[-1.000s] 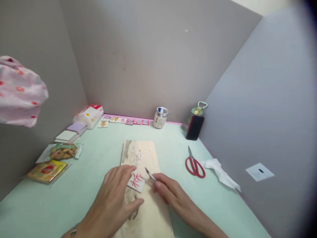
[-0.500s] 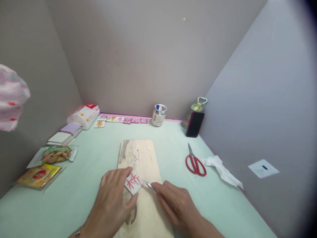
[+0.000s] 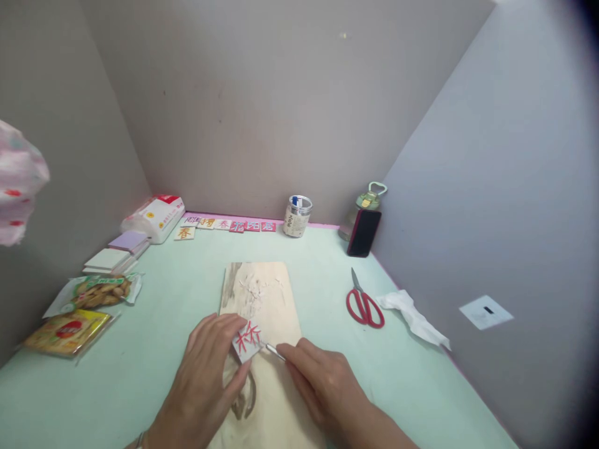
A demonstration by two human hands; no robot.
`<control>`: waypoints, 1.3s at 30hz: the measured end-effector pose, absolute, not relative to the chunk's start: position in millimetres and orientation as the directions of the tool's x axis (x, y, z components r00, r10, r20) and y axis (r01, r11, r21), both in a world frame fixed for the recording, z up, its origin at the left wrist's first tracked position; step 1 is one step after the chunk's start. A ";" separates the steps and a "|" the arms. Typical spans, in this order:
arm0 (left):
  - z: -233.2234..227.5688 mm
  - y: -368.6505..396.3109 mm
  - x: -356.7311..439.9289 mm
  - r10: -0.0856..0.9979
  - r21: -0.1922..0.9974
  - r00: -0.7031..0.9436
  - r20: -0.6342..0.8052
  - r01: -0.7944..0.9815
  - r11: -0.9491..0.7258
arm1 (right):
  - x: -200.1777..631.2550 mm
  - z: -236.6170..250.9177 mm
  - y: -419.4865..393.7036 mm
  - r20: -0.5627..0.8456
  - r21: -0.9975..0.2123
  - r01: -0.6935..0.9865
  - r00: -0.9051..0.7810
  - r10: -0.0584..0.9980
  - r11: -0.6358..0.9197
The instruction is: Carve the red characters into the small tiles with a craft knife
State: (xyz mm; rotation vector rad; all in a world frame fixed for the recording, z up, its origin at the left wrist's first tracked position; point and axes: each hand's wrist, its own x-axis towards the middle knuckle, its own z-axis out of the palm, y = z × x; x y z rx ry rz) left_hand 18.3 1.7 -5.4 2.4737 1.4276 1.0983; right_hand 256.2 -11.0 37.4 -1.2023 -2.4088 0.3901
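Note:
Between the thumb and fingers of my left hand [image 3: 208,368] is a small white square tile [image 3: 247,343] with a red character on it, tilted over the wooden board [image 3: 278,393]. My right hand [image 3: 322,377] grips a thin silver carving knife [image 3: 274,351] like a pen. Its tip meets the tile's right edge, close to the red strokes; the exact contact is too small to make out. Pale shavings [image 3: 255,288] lie scattered on the far half of the board.
Red-handled scissors [image 3: 365,307] and a crumpled tissue [image 3: 414,317] lie to the right. A phone [image 3: 364,232] leans against a green bottle [image 3: 369,199]. Behind are a tin [image 3: 297,218] and lettered tiles [image 3: 238,226]; snack packets [image 3: 70,333], blank blocks [image 3: 107,260] and tissues [image 3: 156,217] line the left.
The tile has turned and tipped in my left hand, showing more of its near side edge. The knife has moved slightly left with it. The whole view has shifted a little.

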 end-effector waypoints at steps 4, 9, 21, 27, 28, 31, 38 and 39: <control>-4.9 2.2 14.7 0.785 0.427 0.322 0.529 0.699 -0.574 | 257.3 36.9 -11.4 0.301 -0.452 0.665 -0.513 0.804 0.594; -2.5 2.7 12.0 0.783 0.446 0.370 0.499 0.665 -0.599 | 257.2 37.1 -14.0 0.368 -0.376 0.671 -0.525 0.767 0.639; -10.5 2.5 10.1 0.857 0.566 0.328 0.398 0.647 -0.511 | 251.0 27.5 -15.8 0.387 -0.252 0.736 -0.518 0.763 0.628; -11.2 2.6 9.7 0.863 0.573 0.317 0.393 0.650 -0.499 | 250.1 33.0 -16.4 0.425 -0.210 0.717 -0.545 0.723 0.664; -11.2 2.9 9.5 0.863 0.574 0.318 0.393 0.649 -0.500 | 249.9 33.9 -16.0 0.431 -0.209 0.720 -0.539 0.724 0.661; -11.4 4.3 9.2 0.862 0.567 0.324 0.390 0.653 -0.502 | 249.1 34.0 -14.9 0.470 -0.169 0.726 -0.535 0.702 0.666; -11.0 5.3 8.4 0.868 0.563 0.315 0.384 0.665 -0.491 | 254.6 37.3 -19.4 0.276 -0.248 0.682 -0.632 0.725 0.688; -11.5 5.3 7.8 0.872 0.559 0.308 0.382 0.674 -0.483 | 255.9 38.5 -19.5 0.267 -0.270 0.685 -0.622 0.736 0.677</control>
